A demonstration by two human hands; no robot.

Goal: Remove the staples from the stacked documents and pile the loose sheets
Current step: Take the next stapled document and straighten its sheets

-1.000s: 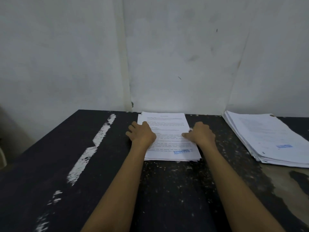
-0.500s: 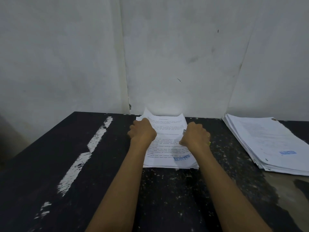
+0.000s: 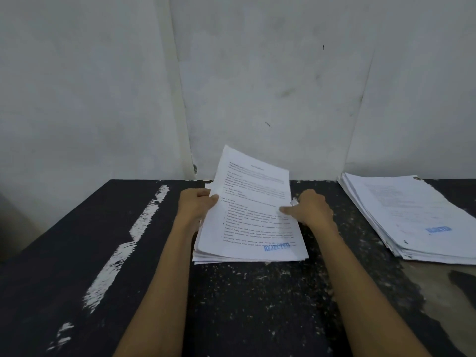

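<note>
A stack of white printed sheets with a blue stamp on its near edge is tilted up at the middle of the black table; its far end is raised and its near edge rests on the tabletop. My left hand grips the stack's left edge, thumb on top. My right hand holds the right edge, thumb lying on the top page. Something small and pale shows at my right fingers, too blurred to name. No staple is visible.
A thick second pile of papers with a blue stamp lies at the table's right, about a hand's width from my right hand. The white wall stands right behind the table. White paint streaks mark the left side.
Both hands went from pressing flat on the stack to gripping its side edges. The far end of the stack has lifted off the table and tilted up.
</note>
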